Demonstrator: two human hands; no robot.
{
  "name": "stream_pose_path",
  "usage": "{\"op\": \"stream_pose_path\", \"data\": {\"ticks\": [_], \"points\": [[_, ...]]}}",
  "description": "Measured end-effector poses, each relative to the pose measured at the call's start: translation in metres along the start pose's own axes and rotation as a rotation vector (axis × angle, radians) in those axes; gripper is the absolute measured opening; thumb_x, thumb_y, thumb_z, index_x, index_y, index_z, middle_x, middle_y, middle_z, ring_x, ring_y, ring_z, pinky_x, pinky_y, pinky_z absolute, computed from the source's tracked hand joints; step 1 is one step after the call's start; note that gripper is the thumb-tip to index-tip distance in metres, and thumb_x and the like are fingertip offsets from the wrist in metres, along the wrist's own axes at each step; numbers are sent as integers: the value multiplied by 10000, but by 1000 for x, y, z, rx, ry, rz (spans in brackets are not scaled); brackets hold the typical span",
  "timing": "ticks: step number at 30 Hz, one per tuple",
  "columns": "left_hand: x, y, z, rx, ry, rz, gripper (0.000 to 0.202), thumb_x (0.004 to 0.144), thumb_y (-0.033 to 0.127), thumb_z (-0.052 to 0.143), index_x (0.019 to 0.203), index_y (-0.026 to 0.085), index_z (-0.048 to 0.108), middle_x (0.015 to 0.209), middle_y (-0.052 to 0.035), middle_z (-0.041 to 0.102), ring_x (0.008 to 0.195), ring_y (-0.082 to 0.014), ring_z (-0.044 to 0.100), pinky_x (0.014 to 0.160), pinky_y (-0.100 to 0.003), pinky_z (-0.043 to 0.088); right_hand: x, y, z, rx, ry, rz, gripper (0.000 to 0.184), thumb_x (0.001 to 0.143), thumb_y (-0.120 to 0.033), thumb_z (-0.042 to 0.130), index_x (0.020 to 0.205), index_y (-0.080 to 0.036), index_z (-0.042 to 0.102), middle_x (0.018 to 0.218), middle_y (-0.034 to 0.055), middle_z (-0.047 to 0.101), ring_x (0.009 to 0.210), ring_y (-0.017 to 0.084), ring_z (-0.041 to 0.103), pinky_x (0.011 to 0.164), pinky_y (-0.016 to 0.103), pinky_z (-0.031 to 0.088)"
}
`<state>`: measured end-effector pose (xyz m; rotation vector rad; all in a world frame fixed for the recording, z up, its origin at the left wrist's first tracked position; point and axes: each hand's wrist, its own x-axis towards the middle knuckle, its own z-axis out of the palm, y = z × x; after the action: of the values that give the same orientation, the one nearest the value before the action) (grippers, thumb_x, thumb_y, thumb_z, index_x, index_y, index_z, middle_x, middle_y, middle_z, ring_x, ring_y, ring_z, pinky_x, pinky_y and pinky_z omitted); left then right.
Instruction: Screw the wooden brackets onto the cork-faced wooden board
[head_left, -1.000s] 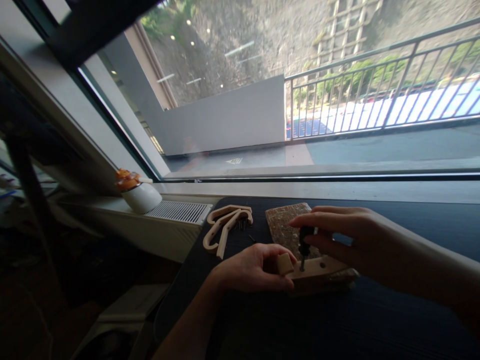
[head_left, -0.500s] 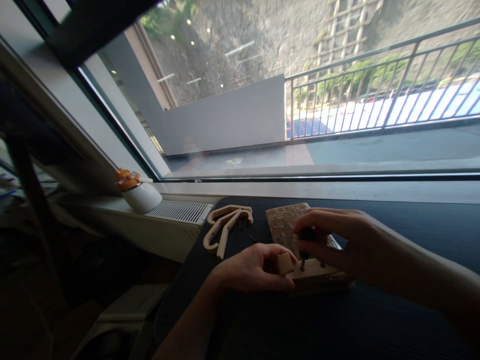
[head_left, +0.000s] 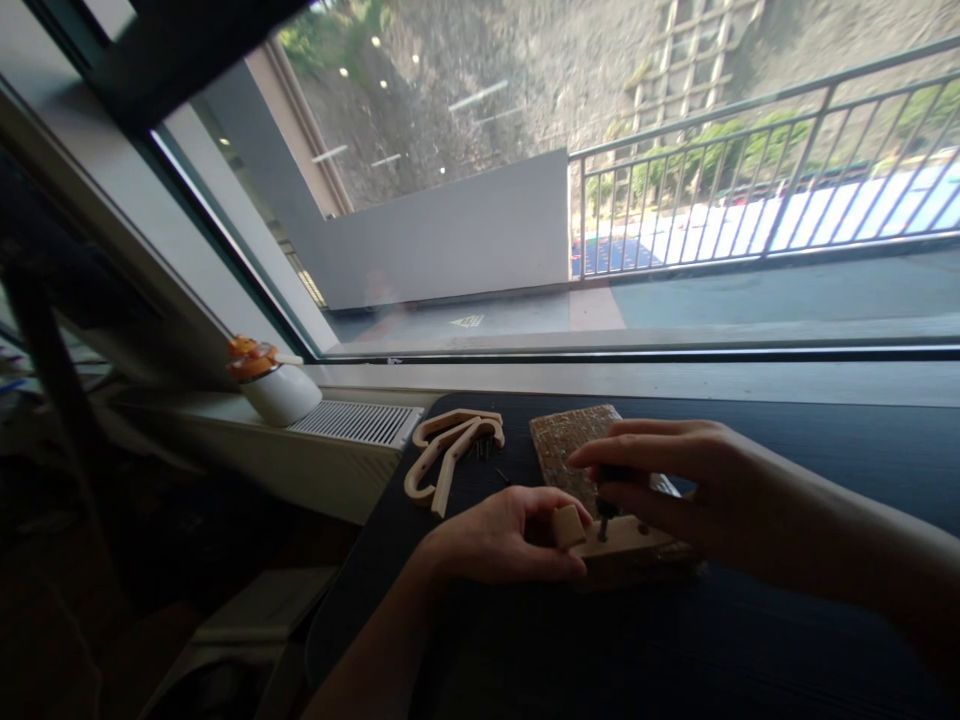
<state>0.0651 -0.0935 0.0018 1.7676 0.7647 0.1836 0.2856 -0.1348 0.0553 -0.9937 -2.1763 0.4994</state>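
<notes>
My left hand is closed on the near end of a pale wooden hook, whose block-like tip shows between thumb and fingers. The hook lies along the front edge of a rough brown board. My right hand grips a short dark screwdriver from above, its tip pointing down at a hole in the hook, close to my left fingertips. Another hole shows farther right on the hook. Part of the board is hidden under my right hand.
Several more wooden hooks lie at the left of the dark table, with several screws beside them. A white bottle with an orange top stands on the radiator. A window runs along the table's back.
My right fingers have shifted a little to the left and turned around the screwdriver handle. My left hand and the wooden hook have stayed in place.
</notes>
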Motion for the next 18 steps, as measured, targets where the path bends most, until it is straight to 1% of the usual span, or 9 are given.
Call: {"op": "stream_pose_path", "data": {"ticks": [3,6,10,14,18], "points": [[1,0,0,-6,1,-10,404,734,333,721,1094,182,616,856,-6,572,780,-136,523,723,-234,427,1,3,-2,-11,-58,7,232,884,-300,573,1077,-267,698,979,7,732,815,162,679,694,233,514],[1,0,1,-23,-2,-11,408,733,326,721,1100,185,612,866,-6,571,780,-136,520,721,-233,426,1,4,-2,-51,-42,-2,229,894,-317,562,1071,-263,695,983,7,720,805,149,676,673,222,509],[1,-1,0,-18,0,0,380,740,320,717,1082,189,615,845,7,564,767,-125,502,715,-224,414,1,1,0,-80,2,-21,229,892,-284,557,1072,-241,691,993,18,721,840,155,674,710,225,514],[1,-3,0,-47,-23,12,396,745,320,715,1104,193,607,852,6,562,762,-123,496,699,-218,410,-1,-2,0,-55,-24,-41,289,887,-221,533,1141,-232,670,1039,28,728,883,167,681,751,232,527],[1,-4,0,-18,-4,20,374,742,325,718,1076,192,612,852,8,562,775,-125,501,710,-217,407,-3,2,-2,-37,-19,-24,320,883,-234,550,1182,-262,660,1102,16,718,953,180,676,799,242,532]]}}
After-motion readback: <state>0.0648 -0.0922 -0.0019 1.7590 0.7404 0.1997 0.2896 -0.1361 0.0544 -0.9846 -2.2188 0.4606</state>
